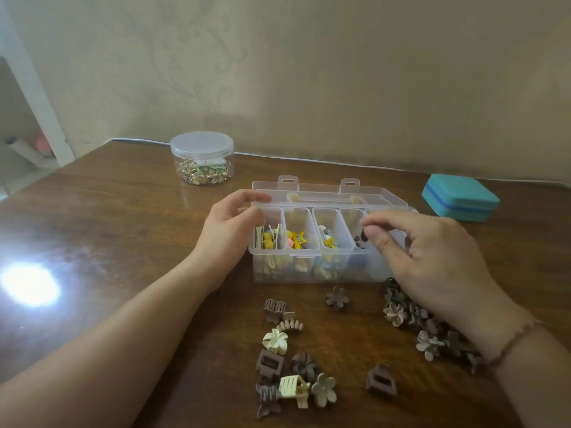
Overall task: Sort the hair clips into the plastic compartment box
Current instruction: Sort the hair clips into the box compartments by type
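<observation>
Partly done: the compartment box (pixel 312 242) at 12 o'clock holds colourful clips, claw clips (pixel 287 366) wait at 6, left hand (pixel 228 230) pinches its rim, right hand (pixel 432 257) fingers loosely curled, seemingly empty.

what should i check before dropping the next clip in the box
1. Box lid open: ok, the box lid lies folded back.
2. Box steadied: ok, left hand grips its left end.
3. Right hand free for a clip: cannot tell, fingertips pinch over the right compartment.
4. Clips within reach: ok, loose clips lie in front of the box.
5. Room in compartments: ok, none looks full.
</observation>
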The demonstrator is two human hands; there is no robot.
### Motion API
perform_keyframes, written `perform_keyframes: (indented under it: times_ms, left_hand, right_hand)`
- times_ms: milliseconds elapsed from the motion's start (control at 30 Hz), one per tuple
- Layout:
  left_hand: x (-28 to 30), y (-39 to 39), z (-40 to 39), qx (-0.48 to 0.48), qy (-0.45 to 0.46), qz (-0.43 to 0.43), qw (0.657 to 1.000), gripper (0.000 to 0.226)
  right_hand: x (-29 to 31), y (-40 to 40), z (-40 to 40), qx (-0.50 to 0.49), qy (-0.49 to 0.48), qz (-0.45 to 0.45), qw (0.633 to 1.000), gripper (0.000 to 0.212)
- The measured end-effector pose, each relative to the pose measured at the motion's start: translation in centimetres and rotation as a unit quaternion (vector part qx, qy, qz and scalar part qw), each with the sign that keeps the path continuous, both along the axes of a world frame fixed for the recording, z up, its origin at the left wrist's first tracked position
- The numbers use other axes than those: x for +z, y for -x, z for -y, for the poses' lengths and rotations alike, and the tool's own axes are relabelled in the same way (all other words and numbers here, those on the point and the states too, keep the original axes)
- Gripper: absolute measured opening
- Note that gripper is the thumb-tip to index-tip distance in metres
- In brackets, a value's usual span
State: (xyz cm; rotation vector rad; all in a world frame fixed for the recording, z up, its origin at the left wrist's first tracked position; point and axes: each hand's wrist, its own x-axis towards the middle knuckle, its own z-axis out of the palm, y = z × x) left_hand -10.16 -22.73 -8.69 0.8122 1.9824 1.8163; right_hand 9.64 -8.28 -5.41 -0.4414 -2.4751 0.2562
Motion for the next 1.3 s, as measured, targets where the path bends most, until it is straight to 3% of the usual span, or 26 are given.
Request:
perform_keyframes:
  times_ms: [100, 200, 333, 433, 533, 667, 733, 833, 967, 1067, 1200, 1300]
  left_hand:
    - [0.0, 0.0, 0.1, -0.005, 0.002, 0.001, 1.0, 0.034]
    - [0.1, 0.0, 0.1, -0.004, 0.004, -0.004, 1.0, 0.034]
    - [0.2, -0.1, 0.0, -0.004, 0.002, 0.001, 1.0, 0.035]
    - [0.2, -0.1, 0.0, -0.003, 0.006, 0.0, 1.0, 0.035]
    - [0.1, -0.1, 0.1, -0.008, 0.002, 0.003, 1.0, 0.034]
    - [0.0, 0.0, 0.1, -0.008, 0.008, -0.001, 1.0, 0.033]
    - [-0.2, 0.1, 0.1, -0.008, 0.006, -0.006, 1.0, 0.033]
    - [-0.2, 0.1, 0.1, -0.005, 0.01, -0.009, 1.0, 0.034]
    - [-0.2, 0.1, 0.1, -0.01, 0.005, -0.01, 1.0, 0.033]
    - [-0.4, 0.3, 0.2, -0.013, 0.003, -0.006, 1.0, 0.037]
    - [0.0, 0.5, 0.3, 0.02, 0.022, -0.019, 0.999, 0.042]
    - [0.2, 1.0, 0.9, 0.064, 0.062, -0.135, 0.987, 0.04]
  right_hand:
    - [0.5, -0.2, 0.3, 0.013, -0.023, -0.023, 0.999, 0.021]
    - [1.5, -0.6, 2.0, 0.113, -0.021, -0.032, 0.993, 0.018]
    - [1.0, -0.3, 4.0, 0.099, -0.162, 0.189, 0.963, 0.04]
    - [0.3, 0.0, 4.3, 0.115, -0.178, 0.292, 0.933, 0.038]
    - [0.5, 0.1, 3.8, 0.134, -0.146, 0.222, 0.955, 0.027]
    - [1.6, -0.6, 2.4, 0.104, -0.028, -0.022, 0.994, 0.012]
    - [1.4, -0.4, 1.4, 0.043, -0.032, -0.035, 0.998, 0.011]
    - [0.3, 0.0, 0.8, 0.006, -0.05, 0.018, 0.999, 0.022]
    - [1.0, -0.3, 2.9, 0.097, -0.027, -0.049, 0.994, 0.019]
    - [0.1, 0.3, 5.4, 0.191, -0.053, 0.067, 0.978, 0.03]
    - [-1.2, 1.2, 6.6, 0.218, -0.083, 0.206, 0.95, 0.041]
    - [-1.4, 1.5, 6.5, 0.242, -0.096, 0.233, 0.937, 0.042]
